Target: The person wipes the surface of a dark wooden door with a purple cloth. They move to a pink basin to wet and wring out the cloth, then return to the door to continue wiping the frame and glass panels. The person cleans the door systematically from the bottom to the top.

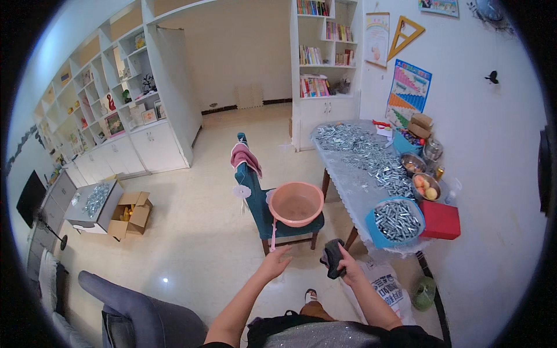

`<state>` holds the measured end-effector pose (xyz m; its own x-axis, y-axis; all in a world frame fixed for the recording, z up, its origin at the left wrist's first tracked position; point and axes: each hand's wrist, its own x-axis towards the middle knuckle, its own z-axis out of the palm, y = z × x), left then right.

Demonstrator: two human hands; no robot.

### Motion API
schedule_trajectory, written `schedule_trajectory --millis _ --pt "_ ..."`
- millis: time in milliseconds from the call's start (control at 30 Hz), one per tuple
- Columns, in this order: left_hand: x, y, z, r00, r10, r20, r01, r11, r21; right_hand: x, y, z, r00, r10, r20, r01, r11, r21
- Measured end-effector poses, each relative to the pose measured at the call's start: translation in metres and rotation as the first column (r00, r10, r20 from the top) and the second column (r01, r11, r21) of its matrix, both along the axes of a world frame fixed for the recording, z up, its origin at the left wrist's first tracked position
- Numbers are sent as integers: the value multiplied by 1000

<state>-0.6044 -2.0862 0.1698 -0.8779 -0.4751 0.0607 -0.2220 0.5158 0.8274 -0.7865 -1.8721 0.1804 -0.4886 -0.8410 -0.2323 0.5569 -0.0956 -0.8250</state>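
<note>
My right hand [347,265] grips a small dark object [333,257], held in front of me near the table's near corner. My left hand [276,261] is empty, fingers spread, reaching forward just below a teal chair [258,203]. A pink plastic basin [296,203] sits on that chair's seat, and a pink cloth [245,155] hangs over its back. On the table's near end a blue basket [396,221] holds several metal parts.
A long table [354,180] carries piles of metal parts [365,153], a red box [441,220], a bowl of fruit [425,187] and a metal bowl. An open cardboard box [131,214] lies on the floor at left. A grey armchair [133,313] stands at bottom left. White shelves line the walls.
</note>
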Motion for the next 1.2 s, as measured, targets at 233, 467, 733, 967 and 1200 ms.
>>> schedule_trajectory --millis 233,467,733,967,1200 --pt "-123 -84 6 991 106 76 -122 960 251 -98 -137 2 948 318 4 -318 948 4" --pt "-201 -172 -47 909 416 29 -298 599 743 -163 -242 -28 927 375 13 -375 923 84" --pt "-268 -265 -113 851 524 -18 -327 558 763 -247 -321 -123 973 -132 -191 178 952 249" --pt "-302 -310 -178 791 603 103 -594 716 367 -301 -375 -167 886 -212 -413 358 878 318" --pt "-342 -327 -299 777 523 350 -594 793 134 -349 -426 -272 241 390 -889 241 863 444"
